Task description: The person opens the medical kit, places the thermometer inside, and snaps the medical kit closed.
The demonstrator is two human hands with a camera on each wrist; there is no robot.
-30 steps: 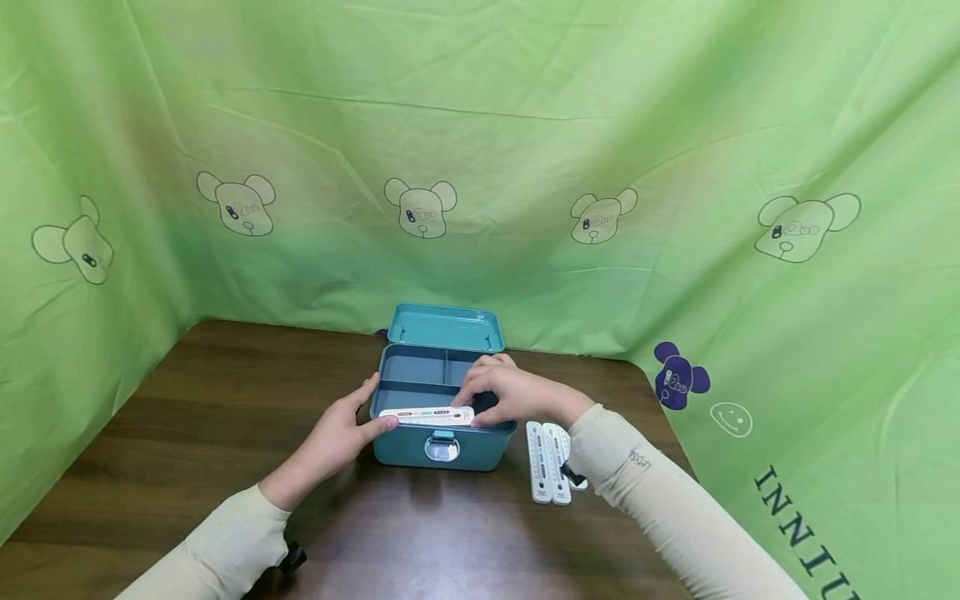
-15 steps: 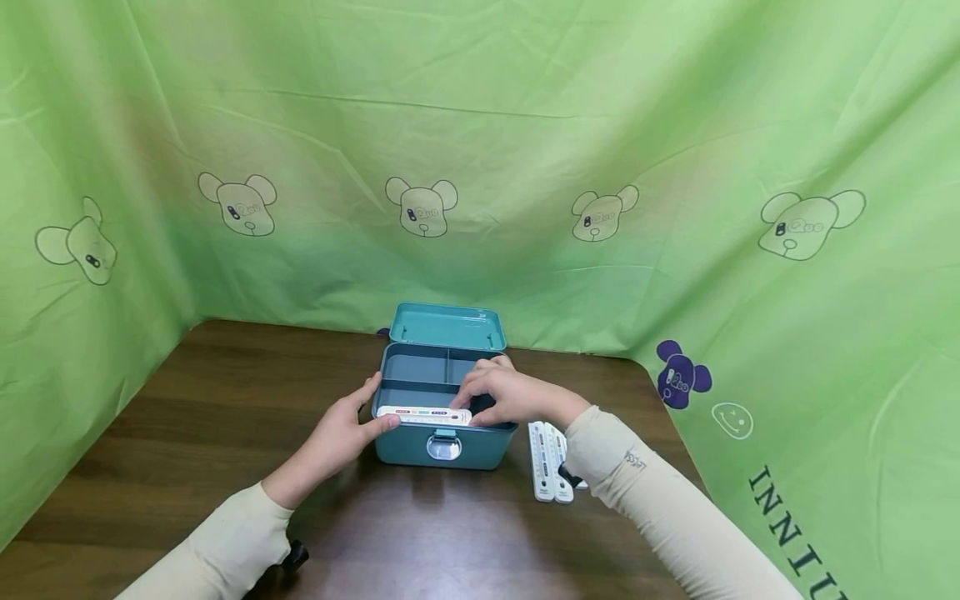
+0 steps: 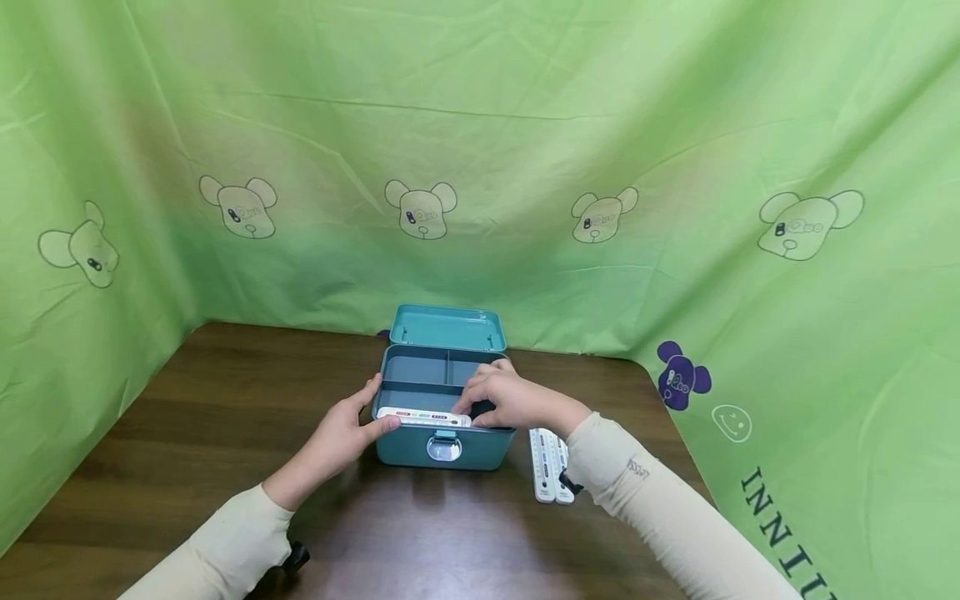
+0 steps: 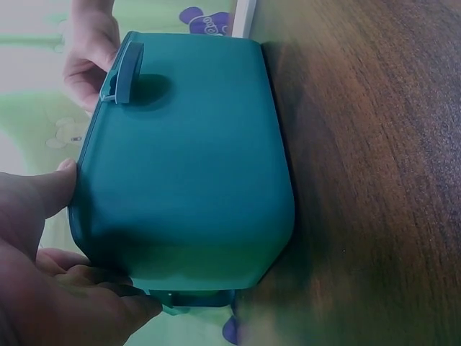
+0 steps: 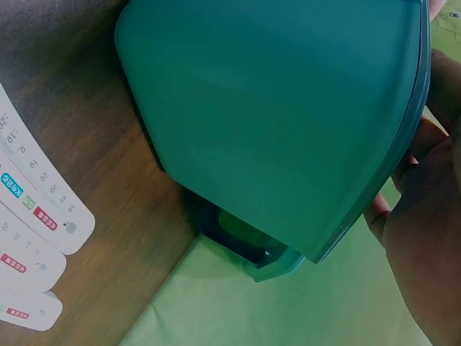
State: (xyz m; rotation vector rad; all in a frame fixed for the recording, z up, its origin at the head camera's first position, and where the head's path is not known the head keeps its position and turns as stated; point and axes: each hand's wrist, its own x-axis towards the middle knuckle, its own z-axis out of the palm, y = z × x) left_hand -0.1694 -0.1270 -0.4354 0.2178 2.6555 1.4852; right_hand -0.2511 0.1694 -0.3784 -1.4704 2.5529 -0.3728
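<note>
A teal storage box [image 3: 408, 452] stands with its lid [image 3: 448, 327] swung back. My left hand [image 3: 337, 436] grips its left front corner, thumb at the front rim and fingers along the side. In the left wrist view the box [image 4: 187, 166] shows its latch [image 4: 130, 72]. My right hand [image 3: 513, 398] reaches into the front compartment, thumb and fingers pinching the right end of a white thermometer [image 3: 423, 417]. This thermometer lies lengthwise just behind the front wall, its lower part hidden. My right fingertips are partly hidden by the rim.
To the right of the box, white thermometers [image 3: 543, 475] lie side by side on the brown wooden table [image 3: 420, 542], partly under my right sleeve; three ends show in the right wrist view. A divider [image 3: 448, 367] splits the rear tray. Green cloth [image 3: 480, 125] hangs behind.
The thermometer has sunk slightly and levelled behind the front wall, with my right hand moving down a little. My left hand stays at the box corner.
</note>
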